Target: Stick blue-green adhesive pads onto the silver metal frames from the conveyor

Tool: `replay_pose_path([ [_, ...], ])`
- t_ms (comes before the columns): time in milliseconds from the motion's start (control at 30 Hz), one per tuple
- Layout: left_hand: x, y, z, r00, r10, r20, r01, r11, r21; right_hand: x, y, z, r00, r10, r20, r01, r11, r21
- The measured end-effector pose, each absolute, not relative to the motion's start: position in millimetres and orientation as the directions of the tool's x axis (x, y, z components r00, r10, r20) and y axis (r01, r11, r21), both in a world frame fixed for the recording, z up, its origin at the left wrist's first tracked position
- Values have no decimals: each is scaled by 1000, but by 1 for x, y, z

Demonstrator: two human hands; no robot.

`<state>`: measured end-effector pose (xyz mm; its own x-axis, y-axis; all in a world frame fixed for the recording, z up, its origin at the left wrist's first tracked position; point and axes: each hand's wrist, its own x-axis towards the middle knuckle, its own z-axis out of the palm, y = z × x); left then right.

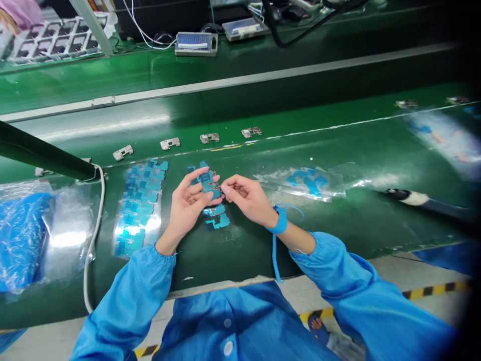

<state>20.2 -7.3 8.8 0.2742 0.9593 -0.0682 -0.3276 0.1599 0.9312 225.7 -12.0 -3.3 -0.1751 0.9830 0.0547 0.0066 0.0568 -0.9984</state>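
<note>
My left hand (pixel 187 204) is closed around a small circuit board (pixel 205 177) with a blue face, gripping it by its edges between thumb and fingers. At the board's right edge, my right hand (pixel 251 198) has thumb and forefinger pinched together; whatever lies between them is too small to make out. A blue wrist strap (pixel 280 220) with a coiled cord circles my right wrist. Below the board, a blue cut-out sheet piece (pixel 218 220) lies on the green bench. Left of my hands is a clear sheet of blue film pieces (pixel 141 200).
Metal-coloured parts (pixel 209 138) stand in a spaced row along the green strip beyond. A plastic bag with blue scraps (pixel 308 180) lies to the right, near a dark-tipped tool (pixel 409 196). At left are a blue plastic-wrapped bundle (pixel 22 238), a white cable (pixel 95 235) and a dark post (pixel 45 150).
</note>
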Motion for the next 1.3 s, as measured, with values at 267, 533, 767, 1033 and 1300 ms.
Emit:
replay_pose_path([
  [267, 24, -11, 7, 293, 949, -117, -318, 213, 924, 222, -16, -8, -242, 970, 23, 88, 45, -995],
  [533, 23, -10, 1, 302, 937, -174, -347, 279, 895, 223, -15, -9, -259, 965, 32, 96, 59, -994],
  [767, 27, -12, 4, 214, 945, -249, -323, 309, 895, 220, -17, -11, -296, 953, 65, 159, 117, -980],
  [1033, 31, -12, -5, 167, 949, -268, -337, 310, 889, 219, -19, -14, -279, 959, 38, 166, 87, -982],
  [1300, 18, 5, 4, 87, 957, -278, -338, 290, 895, 213, 50, 2, -397, 918, 19, 217, 114, -969],
])
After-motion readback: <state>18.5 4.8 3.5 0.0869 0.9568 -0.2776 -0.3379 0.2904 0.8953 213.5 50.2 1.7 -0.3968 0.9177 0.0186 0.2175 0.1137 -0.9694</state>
